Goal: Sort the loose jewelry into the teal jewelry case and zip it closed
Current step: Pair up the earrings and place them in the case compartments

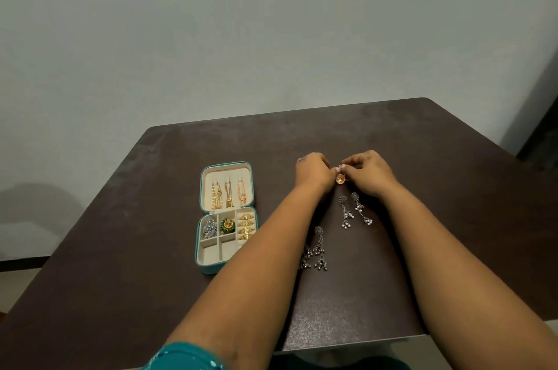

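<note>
The teal jewelry case [201,261] lies open on the left of the dark table [120,218]. Its lid holds gold chains [225,195]. Its tray holds a silver piece [209,227], a green and gold piece [227,225] and gold rings [246,226]. My left hand [312,172] and my right hand [367,172] meet at the table's middle, both pinching the top of a small round gold earring [340,179]. Just below them lie two silver dangle earrings [354,211]. Another silver dangle pair [315,250] lies partly under my left forearm.
A plain pale wall stands behind the table. The table's near edge [347,342] runs under my forearms. A dark door frame [540,116] shows at the far right.
</note>
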